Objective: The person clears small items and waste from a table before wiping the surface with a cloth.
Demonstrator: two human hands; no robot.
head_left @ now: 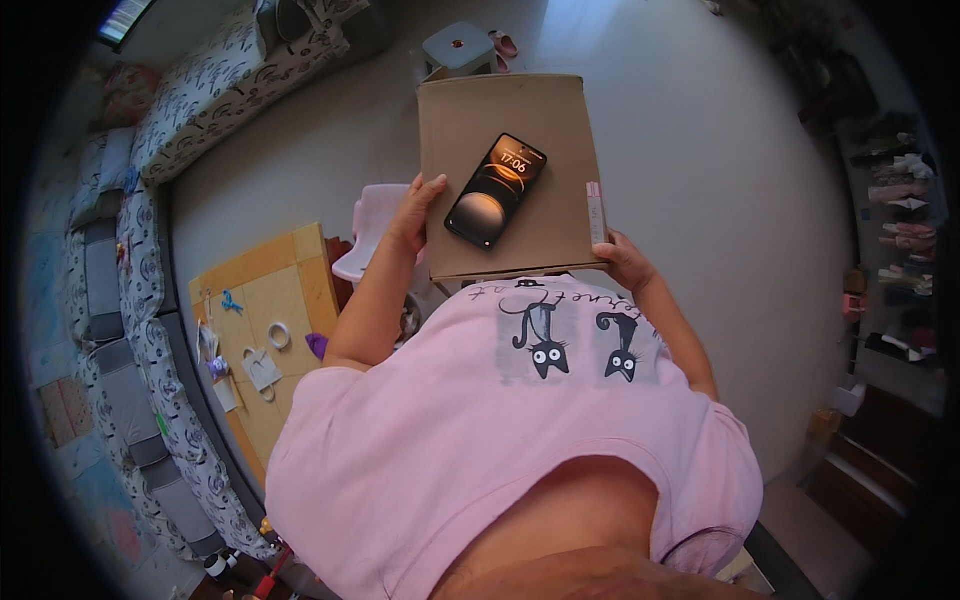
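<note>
A brown cardboard box (555, 217) is held up in front of my chest, gripped from both sides. My left hand (417, 214) clasps its left side, thumb on the top edge. At the near right corner, my right hand (627, 259) has its thumb on top beside a strip label (595, 214) that bears writing. Lying aslant on the box's top is a smartphone (496, 191) with its screen lit; neither hand touches it. Most of my fingers are hidden behind the box's sides.
Beyond the box stands a small stool (459, 46) with pink slippers (504, 45) beside it. A pink plastic chair (375, 225) is at the left, near a tan table (300, 262) carrying a tape roll (279, 335) and blue scissors (232, 302). Patterned sofas (225, 82) line the left side.
</note>
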